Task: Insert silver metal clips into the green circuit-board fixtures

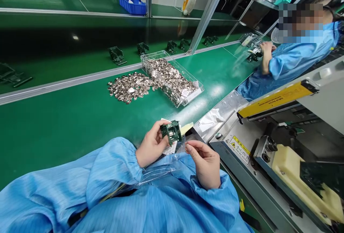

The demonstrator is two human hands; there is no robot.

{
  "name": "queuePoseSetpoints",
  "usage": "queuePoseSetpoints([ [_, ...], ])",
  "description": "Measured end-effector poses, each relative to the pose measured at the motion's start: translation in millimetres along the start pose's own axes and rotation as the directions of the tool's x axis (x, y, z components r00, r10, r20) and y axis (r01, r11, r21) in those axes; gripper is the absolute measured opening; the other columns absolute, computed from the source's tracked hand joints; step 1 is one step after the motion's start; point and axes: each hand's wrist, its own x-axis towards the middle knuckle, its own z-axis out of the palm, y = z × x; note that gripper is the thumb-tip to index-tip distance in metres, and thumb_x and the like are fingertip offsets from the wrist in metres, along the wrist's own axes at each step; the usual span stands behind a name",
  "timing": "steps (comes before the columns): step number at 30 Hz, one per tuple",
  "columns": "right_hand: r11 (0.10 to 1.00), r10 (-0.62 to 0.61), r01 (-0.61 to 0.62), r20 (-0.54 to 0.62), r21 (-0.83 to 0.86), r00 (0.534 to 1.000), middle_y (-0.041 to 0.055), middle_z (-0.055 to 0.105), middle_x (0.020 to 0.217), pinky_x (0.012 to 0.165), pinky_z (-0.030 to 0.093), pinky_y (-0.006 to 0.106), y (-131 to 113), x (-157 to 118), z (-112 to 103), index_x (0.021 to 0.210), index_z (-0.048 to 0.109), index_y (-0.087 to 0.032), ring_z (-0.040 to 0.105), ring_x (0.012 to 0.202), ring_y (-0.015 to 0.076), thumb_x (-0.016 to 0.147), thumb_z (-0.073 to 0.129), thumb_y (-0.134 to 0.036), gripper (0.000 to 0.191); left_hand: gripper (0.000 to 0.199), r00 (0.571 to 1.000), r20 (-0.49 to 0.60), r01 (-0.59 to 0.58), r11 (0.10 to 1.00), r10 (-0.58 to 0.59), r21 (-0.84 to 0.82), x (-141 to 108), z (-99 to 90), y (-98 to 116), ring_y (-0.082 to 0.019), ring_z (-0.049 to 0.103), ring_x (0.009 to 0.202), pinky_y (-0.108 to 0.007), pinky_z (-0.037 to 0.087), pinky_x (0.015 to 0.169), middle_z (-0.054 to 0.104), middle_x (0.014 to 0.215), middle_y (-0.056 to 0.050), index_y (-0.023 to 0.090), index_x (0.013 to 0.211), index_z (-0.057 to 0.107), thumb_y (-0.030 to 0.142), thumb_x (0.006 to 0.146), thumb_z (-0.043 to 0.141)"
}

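The circuit board is glossy green, the bin clear plastic, its parts shiny metal, the sleeve blue cloth.

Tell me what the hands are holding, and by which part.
The left hand grips a green circuit board by its near edge. The right hand appears to pinch the edge of a clear plastic bag, though that is hard to confirm.

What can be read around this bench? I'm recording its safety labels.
Warning sticker on the grey machine: yellow triangle sign; "INJURY" perhaps, the rest too small.
Yellow bar on the machine: small black print, too blurred to read.
White label in the clear tray: unreadable.
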Motion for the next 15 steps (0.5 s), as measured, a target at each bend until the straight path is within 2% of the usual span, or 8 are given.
queuePoseSetpoints([
  [3, 0.989, -0.145, 0.146, 0.038, -0.036, 0.989, 0.0035, 0.065, 0.082, 0.073, 0.051, 0.030, 2, 7, 8, 0.078, 0.075, -0.022, 0.062, 0.080, 0.0174, 0.077, 0.074, -0.026, 0.005, 0.039, 0.999, -0.006, -0.043, 0.997, 0.043, 0.063, -2, -1.6, -3, -0.017, 0.064, 0.075, -0.027, 0.056, 0.066, 0.064, 0.090, -0.005, 0.021, 0.122, 0.050, 0.030, 0.086, 0.063],
  [5, 0.978, -0.197, 0.200, 0.047, -0.062, 0.979, 0.0046, 0.063, 0.090, 0.080, 0.050, 0.033, 4, 11, 15, 0.080, 0.073, -0.022, 0.061, 0.088, 0.0188, 0.080, 0.071, -0.025, 0.004, 0.039, 0.998, 0.006, -0.062, 0.993, 0.062, 0.101, -3, -2.5, -5, -0.016, 0.064, 0.075, -0.027, 0.055, 0.067, 0.064, 0.088, -0.004, 0.020, 0.124, 0.049, 0.029, 0.088, 0.061],
  [10, 0.944, -0.261, 0.263, 0.035, -0.201, 0.965, 0.0092, 0.060, 0.115, 0.096, 0.044, 0.040, 9, 13, 30, 0.083, 0.070, -0.021, 0.057, 0.112, 0.0242, 0.082, 0.067, -0.024, 0.004, 0.034, 0.994, 0.063, -0.094, 0.980, 0.084, 0.173, -4, -2.8, -1, -0.015, 0.063, 0.076, -0.025, 0.051, 0.067, 0.063, 0.087, -0.004, 0.021, 0.124, 0.046, 0.022, 0.091, 0.052],
  [15, 0.895, -0.303, 0.288, 0.009, -0.340, 0.953, 0.0090, 0.060, 0.116, 0.095, 0.044, 0.040, 9, 9, 42, 0.080, 0.069, -0.022, 0.057, 0.112, 0.0245, 0.085, 0.064, -0.030, 0.011, 0.032, 0.989, 0.117, -0.111, 0.973, 0.088, 0.203, -6, -2.3, 7, -0.015, 0.064, 0.074, -0.024, 0.048, 0.064, 0.068, 0.095, -0.006, 0.021, 0.124, 0.043, 0.020, 0.093, 0.049],
])
